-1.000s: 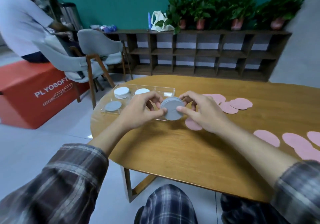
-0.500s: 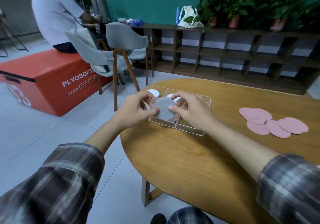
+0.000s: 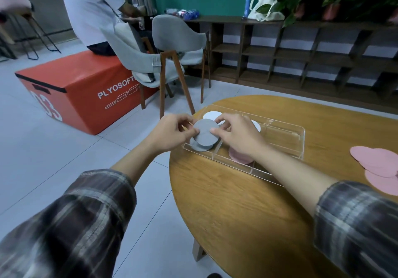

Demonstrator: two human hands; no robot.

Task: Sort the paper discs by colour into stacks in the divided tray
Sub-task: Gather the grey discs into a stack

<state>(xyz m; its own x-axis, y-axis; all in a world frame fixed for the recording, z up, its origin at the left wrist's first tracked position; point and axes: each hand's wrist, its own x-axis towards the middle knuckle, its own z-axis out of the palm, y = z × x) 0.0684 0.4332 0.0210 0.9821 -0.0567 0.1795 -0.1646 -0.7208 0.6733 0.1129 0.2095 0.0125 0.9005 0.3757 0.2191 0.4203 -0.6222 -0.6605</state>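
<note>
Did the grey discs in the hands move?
Yes. The grey discs moved left along the tray, now above its left near compartment.

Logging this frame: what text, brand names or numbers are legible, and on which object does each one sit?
"PLYOSOFT": white letters on the long side of the orange box, above three small block drawings.
Large white digits on the box's end face: too skewed to read with certainty.
Blue packets on the shelf: print too blurred to read.
Grey disc and tray: no text.
</note>
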